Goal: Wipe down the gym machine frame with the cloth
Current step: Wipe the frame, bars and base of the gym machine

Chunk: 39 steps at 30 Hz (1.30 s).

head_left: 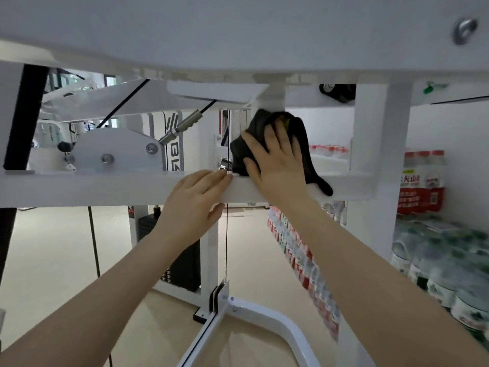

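The white gym machine frame fills the view, with a horizontal bar across the middle and a wide beam overhead. My right hand lies flat on a black cloth and presses it against an upright part of the frame just above the bar. The cloth's lower end hangs over the bar to the right. My left hand grips the horizontal bar just left of the cloth, fingers on top and thumb underneath.
A steel cable fitting and a white pulley plate sit left of the cloth. A white upright post stands to the right. Packs of bottled water are stacked at right. A black weight stack and a curved white base tube are below.
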Available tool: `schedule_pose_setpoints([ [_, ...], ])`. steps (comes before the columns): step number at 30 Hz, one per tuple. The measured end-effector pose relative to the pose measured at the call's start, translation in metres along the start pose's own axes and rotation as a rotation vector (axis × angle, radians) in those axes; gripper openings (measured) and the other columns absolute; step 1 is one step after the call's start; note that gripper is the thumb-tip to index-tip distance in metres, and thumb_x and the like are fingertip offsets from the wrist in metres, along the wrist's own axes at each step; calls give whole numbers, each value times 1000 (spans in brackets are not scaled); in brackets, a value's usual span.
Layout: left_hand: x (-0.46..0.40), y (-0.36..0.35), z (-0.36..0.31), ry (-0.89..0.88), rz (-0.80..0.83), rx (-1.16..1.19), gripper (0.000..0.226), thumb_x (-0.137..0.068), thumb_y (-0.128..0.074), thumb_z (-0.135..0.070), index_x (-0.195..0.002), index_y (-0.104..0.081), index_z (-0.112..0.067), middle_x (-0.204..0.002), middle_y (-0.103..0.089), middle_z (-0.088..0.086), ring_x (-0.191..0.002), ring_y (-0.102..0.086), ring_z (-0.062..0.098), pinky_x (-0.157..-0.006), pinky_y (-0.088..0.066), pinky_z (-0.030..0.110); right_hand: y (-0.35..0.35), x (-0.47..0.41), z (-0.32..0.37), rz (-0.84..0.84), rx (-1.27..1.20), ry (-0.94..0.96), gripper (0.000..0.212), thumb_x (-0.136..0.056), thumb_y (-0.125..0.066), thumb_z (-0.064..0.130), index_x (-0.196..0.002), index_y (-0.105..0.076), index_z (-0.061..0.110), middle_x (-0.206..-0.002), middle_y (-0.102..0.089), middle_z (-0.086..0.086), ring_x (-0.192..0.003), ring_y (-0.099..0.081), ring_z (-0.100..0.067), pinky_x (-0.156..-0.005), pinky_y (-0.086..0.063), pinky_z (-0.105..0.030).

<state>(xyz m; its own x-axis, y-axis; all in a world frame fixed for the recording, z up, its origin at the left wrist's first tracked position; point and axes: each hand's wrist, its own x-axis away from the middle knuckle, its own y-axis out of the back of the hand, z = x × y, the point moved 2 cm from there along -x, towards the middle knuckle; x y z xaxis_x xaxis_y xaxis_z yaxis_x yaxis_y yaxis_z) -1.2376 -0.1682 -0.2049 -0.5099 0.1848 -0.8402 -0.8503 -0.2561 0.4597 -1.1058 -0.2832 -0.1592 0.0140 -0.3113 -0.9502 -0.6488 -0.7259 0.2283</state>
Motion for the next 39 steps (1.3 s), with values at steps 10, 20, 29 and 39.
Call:
schedule_pose_setpoints([
  [10,2,1,-2,59,33,10,51,-80,-43,-32,-122,-61,-10,-123,-62,7,-110,-54,26,-88,-51,44,4,-17,10,-4,-102,-206,47,-89,-40,32,-134,-50,23,-132,-50,-23,-128,-39,-43,-90,-44,-50],
  [20,3,-4,-6,66,2,22,52,-79,-40,-28,-123,-59,-7,-124,-61,10,-112,-54,31,-93,-46,45,16,-13,-10,150,-349,-543,52,-98,-35,33,-144,-27,11,-124,-56,-15,-106,-57,-35,-85,-42,-37],
  [29,7,-11,-6,64,-67,10,53,-78,-46,-25,-126,-56,-5,-126,-59,12,-116,-40,26,-98,-42,39,8,34,1,63,-197,-434,57,-94,-48,23,-144,-29,6,-141,-43,-18,-136,-32,-34,-115,-16,-47],
  [39,13,-21,-38,164,61,-178,83,-58,-76,-7,-133,-42,7,-134,-45,27,-125,-41,46,-103,-31,54,16,71,-63,126,-19,-261,49,-92,-49,8,-139,-38,4,-137,-48,-19,-132,-39,-36,-110,-30,-50],
])
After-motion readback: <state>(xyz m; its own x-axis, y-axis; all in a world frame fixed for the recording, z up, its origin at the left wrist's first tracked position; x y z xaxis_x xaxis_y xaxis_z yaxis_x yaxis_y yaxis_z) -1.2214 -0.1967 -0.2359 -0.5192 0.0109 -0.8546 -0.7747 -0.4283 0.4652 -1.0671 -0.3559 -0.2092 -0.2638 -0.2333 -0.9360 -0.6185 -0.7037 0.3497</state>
